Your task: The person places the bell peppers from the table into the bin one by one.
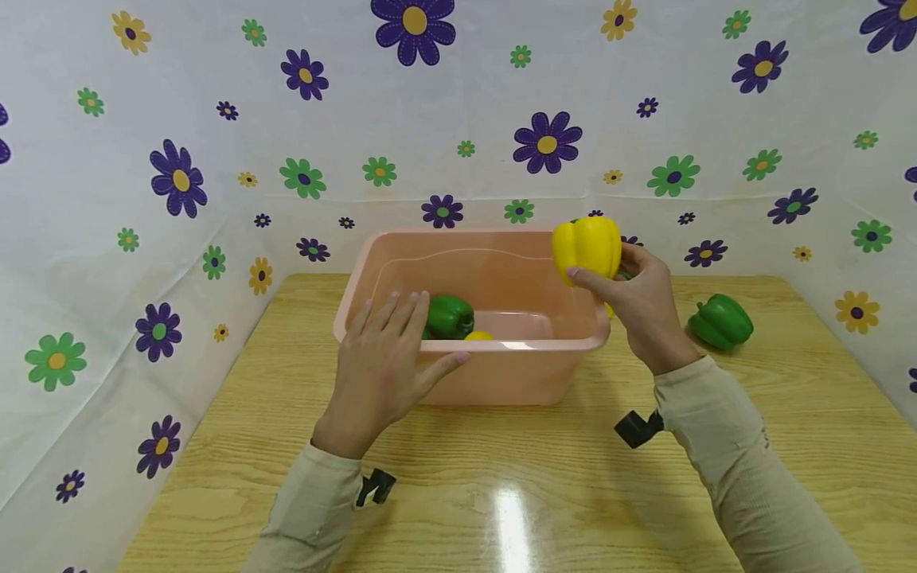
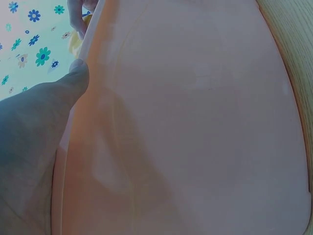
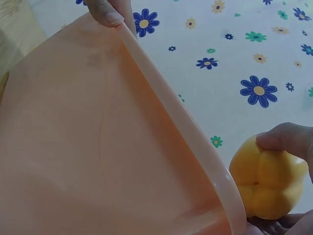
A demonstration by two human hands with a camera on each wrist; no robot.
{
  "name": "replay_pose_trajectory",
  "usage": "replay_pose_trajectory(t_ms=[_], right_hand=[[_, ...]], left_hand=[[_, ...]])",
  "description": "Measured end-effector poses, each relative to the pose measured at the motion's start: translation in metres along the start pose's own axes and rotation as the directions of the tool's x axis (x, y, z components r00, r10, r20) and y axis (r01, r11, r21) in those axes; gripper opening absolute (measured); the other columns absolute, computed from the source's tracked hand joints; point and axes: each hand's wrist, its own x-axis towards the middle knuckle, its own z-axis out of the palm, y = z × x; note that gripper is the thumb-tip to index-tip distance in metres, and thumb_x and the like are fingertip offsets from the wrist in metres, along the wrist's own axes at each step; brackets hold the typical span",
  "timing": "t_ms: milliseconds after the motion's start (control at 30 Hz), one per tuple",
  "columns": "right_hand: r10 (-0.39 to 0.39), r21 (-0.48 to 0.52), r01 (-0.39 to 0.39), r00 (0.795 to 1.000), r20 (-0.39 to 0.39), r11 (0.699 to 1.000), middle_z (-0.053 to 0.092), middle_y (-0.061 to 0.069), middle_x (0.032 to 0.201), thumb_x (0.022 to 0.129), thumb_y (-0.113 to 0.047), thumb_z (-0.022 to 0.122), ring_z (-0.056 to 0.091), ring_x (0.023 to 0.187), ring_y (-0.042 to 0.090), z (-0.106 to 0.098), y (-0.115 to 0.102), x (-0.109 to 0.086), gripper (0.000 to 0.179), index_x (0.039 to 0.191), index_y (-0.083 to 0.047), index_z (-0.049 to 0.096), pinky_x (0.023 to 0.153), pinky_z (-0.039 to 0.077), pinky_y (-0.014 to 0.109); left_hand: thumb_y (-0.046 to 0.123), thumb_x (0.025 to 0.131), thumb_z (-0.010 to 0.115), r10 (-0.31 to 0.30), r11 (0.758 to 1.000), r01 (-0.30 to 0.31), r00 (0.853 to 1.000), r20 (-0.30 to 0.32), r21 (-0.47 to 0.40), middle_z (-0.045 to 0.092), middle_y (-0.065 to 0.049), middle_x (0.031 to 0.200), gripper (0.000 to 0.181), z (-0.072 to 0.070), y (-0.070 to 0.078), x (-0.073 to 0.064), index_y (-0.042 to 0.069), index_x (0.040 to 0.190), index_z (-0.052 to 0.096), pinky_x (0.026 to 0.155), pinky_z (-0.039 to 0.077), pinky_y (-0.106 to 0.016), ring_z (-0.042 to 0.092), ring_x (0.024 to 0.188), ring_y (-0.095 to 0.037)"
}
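Observation:
My right hand [image 1: 648, 306] holds a yellow bell pepper [image 1: 587, 247] above the right end of a pink plastic tub [image 1: 501, 374], thumb on its near side. The right wrist view shows the lobed end of this yellow bell pepper [image 3: 266, 181] beside the tub's rim [image 3: 195, 137]. Over the tub's front left rim lies my left hand [image 1: 380, 366], fingers extended and thumb along the edge. Inside the tub are a green bell pepper [image 1: 450, 317] and a yellow item [image 1: 480, 336], mostly hidden by the front wall.
Another green bell pepper [image 1: 720, 322] lies on the wooden table [image 1: 444, 493] right of the tub. Something yellow [image 1: 609, 309] shows partly behind the tub's right end and my right hand. A flower-patterned white sheet [image 1: 458, 103] hangs behind and along the sides.

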Motion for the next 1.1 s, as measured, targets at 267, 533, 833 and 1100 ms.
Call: replay_pose_trajectory(t_ms=[267,533,833,1100], right_hand=[[-0.002,-0.013,0.002,1.0,0.021,1.0,0.053,0.014,0.134,0.088,-0.025,0.081,0.058,0.112,0.022,0.0001,-0.0012,-0.0013,0.077,0.148,0.002,0.041,0.092,0.054,0.024],[-0.004,-0.024,0.005,1.0,0.03,1.0,0.053,0.014,0.134,0.088,-0.026,0.081,0.058,0.112,0.023,-0.0002,-0.0008,-0.0015,0.077,0.148,0.002,0.041,0.092,0.054,0.023],[-0.009,-0.037,0.01,0.999,0.036,0.999,0.052,0.015,0.136,0.089,-0.026,0.08,0.058,0.115,0.024,-0.0007,0.0,-0.0019,0.078,0.149,0.002,0.039,0.097,0.053,0.028],[-0.014,-0.039,0.016,0.999,0.04,0.999,0.052,0.016,0.138,0.089,-0.025,0.08,0.057,0.118,0.025,-0.0003,-0.0001,-0.0016,0.079,0.15,0.002,0.038,0.099,0.052,0.031]], left_hand=[[0.072,0.092,0.053,0.0,1.0,0.0,1.0,0.008,0.005,0.05,-0.016,0.151,0.093,-0.0005,0.0,0.0002,0.003,0.152,0.045,0.117,0.027,-0.059,0.042,0.143,-0.037],[0.072,0.092,0.053,-0.001,1.0,0.001,1.0,0.007,-0.002,0.05,-0.016,0.151,0.092,-0.0006,0.0001,0.0002,0.002,0.152,0.045,0.117,0.026,-0.059,0.042,0.142,-0.037],[0.072,0.092,0.052,0.0,1.0,0.0,1.0,0.007,-0.005,0.049,-0.016,0.152,0.092,0.0005,-0.0006,0.0,0.003,0.153,0.044,0.118,0.026,-0.059,0.042,0.143,-0.037],[0.072,0.092,0.052,0.004,1.0,-0.004,1.0,-0.005,-0.008,0.051,-0.016,0.15,0.092,0.0012,-0.0007,0.0001,0.003,0.152,0.045,0.117,0.027,-0.059,0.043,0.142,-0.037]])
